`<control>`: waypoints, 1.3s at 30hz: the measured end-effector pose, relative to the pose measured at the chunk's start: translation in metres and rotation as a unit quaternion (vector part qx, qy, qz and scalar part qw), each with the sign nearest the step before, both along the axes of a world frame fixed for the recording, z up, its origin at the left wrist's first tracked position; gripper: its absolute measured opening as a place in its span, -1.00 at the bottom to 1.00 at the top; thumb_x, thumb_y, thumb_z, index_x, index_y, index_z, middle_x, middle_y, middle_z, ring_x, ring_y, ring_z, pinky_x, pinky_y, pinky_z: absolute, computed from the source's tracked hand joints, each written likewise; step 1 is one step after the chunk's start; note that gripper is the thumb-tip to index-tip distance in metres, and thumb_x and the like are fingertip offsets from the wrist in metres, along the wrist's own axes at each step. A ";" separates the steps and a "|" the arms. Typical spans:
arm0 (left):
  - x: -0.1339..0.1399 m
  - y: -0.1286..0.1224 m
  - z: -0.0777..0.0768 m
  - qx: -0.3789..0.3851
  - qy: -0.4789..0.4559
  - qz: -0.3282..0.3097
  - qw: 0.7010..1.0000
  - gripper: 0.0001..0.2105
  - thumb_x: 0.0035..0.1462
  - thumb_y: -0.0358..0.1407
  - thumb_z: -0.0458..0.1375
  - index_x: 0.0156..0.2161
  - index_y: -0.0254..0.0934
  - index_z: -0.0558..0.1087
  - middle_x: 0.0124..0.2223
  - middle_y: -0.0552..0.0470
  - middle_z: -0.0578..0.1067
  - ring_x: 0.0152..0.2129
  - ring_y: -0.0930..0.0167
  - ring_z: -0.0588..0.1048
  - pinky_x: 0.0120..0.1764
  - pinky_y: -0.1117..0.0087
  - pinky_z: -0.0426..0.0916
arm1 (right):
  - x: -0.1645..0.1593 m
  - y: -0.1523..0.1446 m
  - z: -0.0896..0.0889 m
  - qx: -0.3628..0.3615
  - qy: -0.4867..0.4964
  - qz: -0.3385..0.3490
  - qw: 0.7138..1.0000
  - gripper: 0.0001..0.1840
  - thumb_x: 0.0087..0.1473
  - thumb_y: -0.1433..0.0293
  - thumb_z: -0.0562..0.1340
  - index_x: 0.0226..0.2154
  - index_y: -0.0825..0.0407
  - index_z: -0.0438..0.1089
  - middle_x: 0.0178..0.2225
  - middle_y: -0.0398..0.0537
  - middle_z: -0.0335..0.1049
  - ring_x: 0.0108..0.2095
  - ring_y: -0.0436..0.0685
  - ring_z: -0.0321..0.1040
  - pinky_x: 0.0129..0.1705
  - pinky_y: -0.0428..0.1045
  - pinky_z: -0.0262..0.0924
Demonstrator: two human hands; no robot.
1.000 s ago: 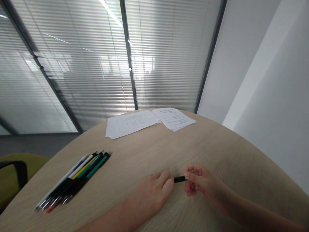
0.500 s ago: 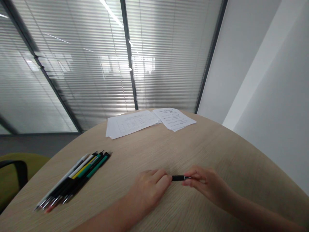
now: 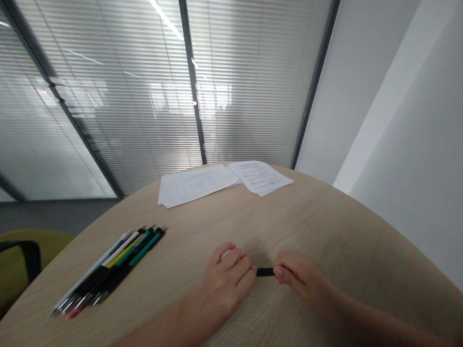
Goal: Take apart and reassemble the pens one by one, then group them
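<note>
A black pen (image 3: 265, 272) lies level between my two hands, just above or on the table; only a short dark stretch of its barrel shows. My left hand (image 3: 231, 274) is closed around its left part, knuckles up, and a tiny end pokes out past that hand. On the right side, my right hand (image 3: 298, 274) pinches the pen with thumb and fingers, covering its right end. Over to the left lies a row of pens and pencils (image 3: 112, 270), side by side, in white, yellow, green and black.
Two sets of printed sheets (image 3: 197, 185) lie at the far side of the round wooden table (image 3: 325, 217). A green chair (image 3: 36, 246) with a black armrest stands at the left. Behind are glass panels with blinds (image 3: 253, 86) and a white wall (image 3: 408, 144).
My right hand has closed further over the pen's right end, hiding the metal tip that showed before. My left hand's fingers have shifted slightly, with the knuckles raised.
</note>
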State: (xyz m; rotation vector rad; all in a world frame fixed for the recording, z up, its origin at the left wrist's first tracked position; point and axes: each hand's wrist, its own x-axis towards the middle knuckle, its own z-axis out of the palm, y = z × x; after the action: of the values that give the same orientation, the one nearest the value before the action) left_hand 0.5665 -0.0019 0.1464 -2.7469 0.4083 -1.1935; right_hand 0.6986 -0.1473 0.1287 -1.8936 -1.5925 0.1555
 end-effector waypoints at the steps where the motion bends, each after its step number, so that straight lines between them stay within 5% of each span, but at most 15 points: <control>1: 0.000 0.000 0.000 0.004 0.008 0.004 1.000 -0.78 0.15 -0.45 -0.12 -0.42 -0.29 0.34 -0.53 0.12 0.42 -0.50 0.47 0.35 -0.20 0.35 0.13 | 0.001 0.000 0.000 -0.010 0.025 -0.003 1.000 -0.68 0.10 0.33 -0.10 -0.61 0.04 0.13 -0.63 -0.16 0.21 -0.58 -0.03 0.18 -0.52 -0.13 0.06; 6: 0.000 0.003 0.004 -0.036 0.118 0.059 0.991 -0.77 0.10 -0.27 -0.07 -0.18 -0.32 0.32 -0.40 0.01 0.48 -0.43 0.37 0.39 -0.16 0.20 0.14 | 0.011 0.000 0.002 -0.019 0.033 -0.045 0.998 -0.71 0.07 0.34 -0.09 -0.61 0.03 0.11 -0.62 -0.15 0.19 -0.56 -0.01 0.16 -0.50 -0.11 0.04; 11: 0.001 0.013 0.007 -0.089 0.219 0.069 0.969 -0.83 0.09 -0.39 -0.07 -0.30 -0.22 0.36 -0.46 0.08 0.47 -0.47 0.41 0.39 -0.17 0.19 0.14 | 0.016 0.000 0.008 0.003 0.009 -0.055 0.998 -0.76 0.04 0.35 -0.06 -0.58 0.04 0.15 -0.58 -0.14 0.18 -0.54 0.00 0.16 -0.48 -0.10 0.04; 21: 0.005 0.019 -0.007 -0.076 0.042 0.027 0.996 -0.88 0.04 -0.39 -0.01 -0.46 -0.23 0.34 -0.52 0.11 0.42 -0.43 0.43 0.35 -0.15 0.27 0.10 | 0.014 0.004 -0.003 -0.060 0.163 -0.069 0.982 -0.65 0.05 0.26 -0.08 -0.64 0.04 0.16 -0.67 -0.14 0.23 -0.60 -0.01 0.19 -0.52 -0.11 0.05; 25: 0.004 0.018 -0.005 -0.102 0.082 0.046 0.990 -0.90 0.00 -0.36 0.04 -0.50 -0.24 0.33 -0.52 0.10 0.41 -0.44 0.41 0.35 -0.17 0.24 0.12 | 0.015 0.005 -0.003 -0.069 0.187 -0.078 0.977 -0.65 0.04 0.25 -0.08 -0.64 0.05 0.18 -0.65 -0.12 0.26 -0.58 0.01 0.20 -0.49 -0.10 0.07; 29: 0.004 0.021 0.000 -0.163 0.199 0.069 0.964 -0.87 -0.01 -0.27 0.06 -0.33 -0.23 0.37 -0.41 0.07 0.47 -0.41 0.38 0.39 -0.14 0.16 0.11 | 0.024 0.006 -0.005 -0.049 0.174 -0.099 0.979 -0.65 0.02 0.25 -0.07 -0.65 0.05 0.17 -0.64 -0.12 0.23 -0.56 0.01 0.17 -0.48 -0.09 0.06; 33: 0.006 0.028 0.005 -0.198 0.270 0.041 0.941 -0.84 0.10 -0.35 -0.05 -0.36 -0.27 0.38 -0.45 0.08 0.47 -0.46 0.47 0.42 -0.21 0.31 0.19 | 0.035 0.007 -0.008 -0.038 0.170 -0.107 0.979 -0.64 0.01 0.22 -0.06 -0.66 0.05 0.18 -0.66 -0.15 0.19 -0.58 0.00 0.14 -0.49 -0.10 0.04; 39: 0.006 0.033 0.000 -0.099 0.143 0.010 0.985 -0.84 0.11 -0.35 -0.04 -0.38 -0.27 0.38 -0.52 0.13 0.42 -0.54 0.49 0.38 -0.17 0.26 0.14 | 0.035 0.008 -0.011 -0.046 0.233 -0.086 0.968 -0.61 0.00 0.15 -0.03 -0.67 0.04 0.18 -0.69 -0.16 0.21 -0.61 -0.02 0.16 -0.51 -0.10 0.06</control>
State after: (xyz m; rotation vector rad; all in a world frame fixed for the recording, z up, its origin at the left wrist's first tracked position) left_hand 0.5725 0.0315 0.1461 -3.0987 0.3012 -0.8782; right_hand 0.7339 -0.1398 0.1180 -1.8794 -1.1166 0.5631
